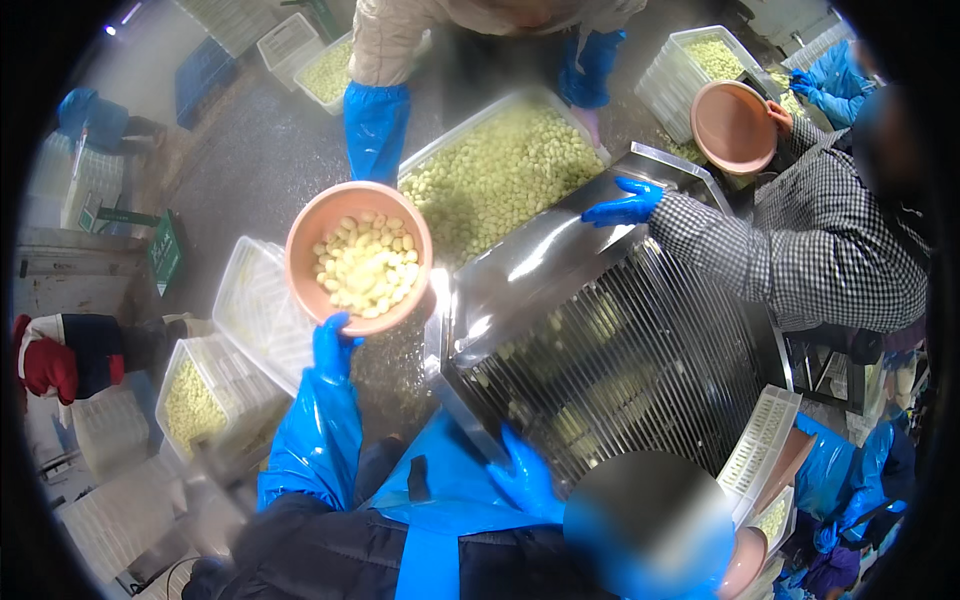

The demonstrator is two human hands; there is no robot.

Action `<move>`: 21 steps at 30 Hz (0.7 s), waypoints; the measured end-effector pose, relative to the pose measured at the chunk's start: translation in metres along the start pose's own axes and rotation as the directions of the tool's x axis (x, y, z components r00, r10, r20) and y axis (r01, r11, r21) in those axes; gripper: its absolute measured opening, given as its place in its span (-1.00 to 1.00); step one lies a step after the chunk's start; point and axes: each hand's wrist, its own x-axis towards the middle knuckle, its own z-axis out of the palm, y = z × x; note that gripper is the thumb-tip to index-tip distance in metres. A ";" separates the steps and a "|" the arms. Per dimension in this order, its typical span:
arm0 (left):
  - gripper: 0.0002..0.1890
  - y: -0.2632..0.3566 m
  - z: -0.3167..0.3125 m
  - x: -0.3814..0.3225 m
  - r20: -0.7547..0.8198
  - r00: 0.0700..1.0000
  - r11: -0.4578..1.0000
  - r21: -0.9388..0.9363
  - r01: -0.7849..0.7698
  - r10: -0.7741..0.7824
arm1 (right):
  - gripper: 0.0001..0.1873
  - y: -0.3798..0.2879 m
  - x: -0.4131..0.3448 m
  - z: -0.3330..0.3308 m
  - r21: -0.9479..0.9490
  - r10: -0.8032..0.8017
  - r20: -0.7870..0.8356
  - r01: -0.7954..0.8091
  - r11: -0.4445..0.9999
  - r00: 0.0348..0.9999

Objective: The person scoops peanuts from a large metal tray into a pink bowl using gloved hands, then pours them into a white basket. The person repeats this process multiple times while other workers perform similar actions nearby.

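Note:
My left hand (pixel 335 349), in a blue glove, grips the near rim of a pinkish-orange plastic basin (pixel 300 255). Many pale yellow-green oval pieces (pixel 367 266) cover its bottom. Across from me, another person's blue-sleeved arm (pixel 377 127) reaches to the basin's far side; that hand is hidden behind it. My right hand (pixel 525 472), also gloved, holds nothing visible, with fingers apart beside the near edge of a steel machine with a slatted bed (pixel 622 360). Whether it touches the machine I cannot tell. More oval pieces lie under the slats.
Beyond the machine's steel chute (pixel 540 255) stands a large white crate (pixel 431 157) full of oval pieces. A person in a checked sleeve (pixel 720 247) extends a gloved hand (pixel 626 204) over the chute and holds another basin (pixel 733 127). White crates (pixel 259 315) stand on the left.

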 end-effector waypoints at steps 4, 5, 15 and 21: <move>-0.72 0.004 -0.005 0.007 0.115 0.993 1.000 0.006 -0.029 0.028 | -0.19 0.003 -0.022 0.039 -0.031 -0.029 -0.014 0.029 0.999 0.999; -0.72 0.005 -0.008 0.011 0.127 0.991 0.999 0.037 -0.034 0.029 | -0.19 0.004 -0.027 0.049 -0.034 -0.026 -0.008 0.025 0.999 1.000; -0.64 -0.015 0.071 0.095 0.497 0.837 0.907 0.205 -0.367 0.227 | -0.22 -0.002 -0.050 0.094 -0.025 0.048 0.037 -0.047 0.999 0.998; -0.65 -0.051 0.156 0.172 0.320 0.941 0.976 -0.140 0.165 -0.113 | -0.28 0.028 -0.056 0.126 -0.024 -0.052 -0.055 0.051 0.998 0.997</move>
